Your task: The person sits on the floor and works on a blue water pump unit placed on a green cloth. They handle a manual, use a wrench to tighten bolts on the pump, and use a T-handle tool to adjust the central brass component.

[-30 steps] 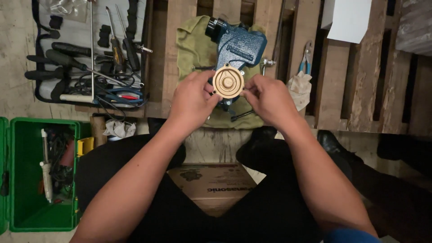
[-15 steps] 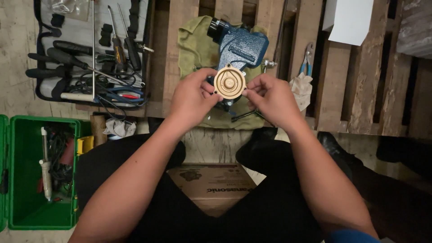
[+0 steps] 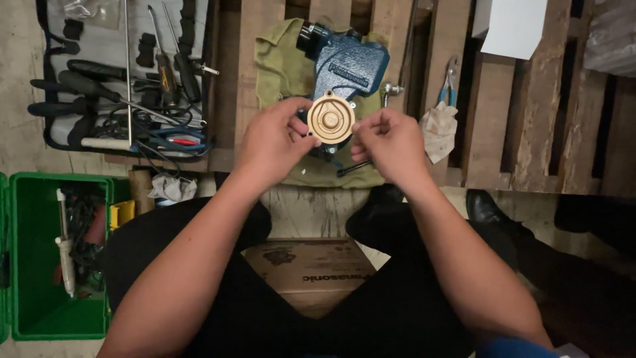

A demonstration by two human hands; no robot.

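**Round brass cover held up in both hands, off the blue pump body**

The round brass cover (image 3: 330,119) is not on the machine now. It is in the air between the two hands, with its flat face turned to the camera. Behind and above it the blue pump body (image 3: 344,66) lies on a green cloth (image 3: 278,59), which is spread on the wooden pallet (image 3: 543,139). So I judge that the cover is already separated from the body, and that the work on the body itself remains open; whether the cover is coming off or going back on, the picture does not tell.

The left hand (image 3: 271,142) pinches the left edge of the cover: its thumb and first fingers are closed on the rim. The right hand (image 3: 391,142) does the same on the right edge, with the fingertips (image 3: 361,126) pressed on the rim and the other fingers curled under. The cover sits just between the fingertips of both hands, touching them on two sides, and nothing else supports it.

Just below the right fingers a thin dark tool (image 3: 354,170) lies on the cloth. To the right of the right hand are a crumpled rag (image 3: 438,129) and small pliers (image 3: 450,83). Well to the left of the left hand there is an open tool roll (image 3: 119,79), and lower a green toolbox (image 3: 40,265).
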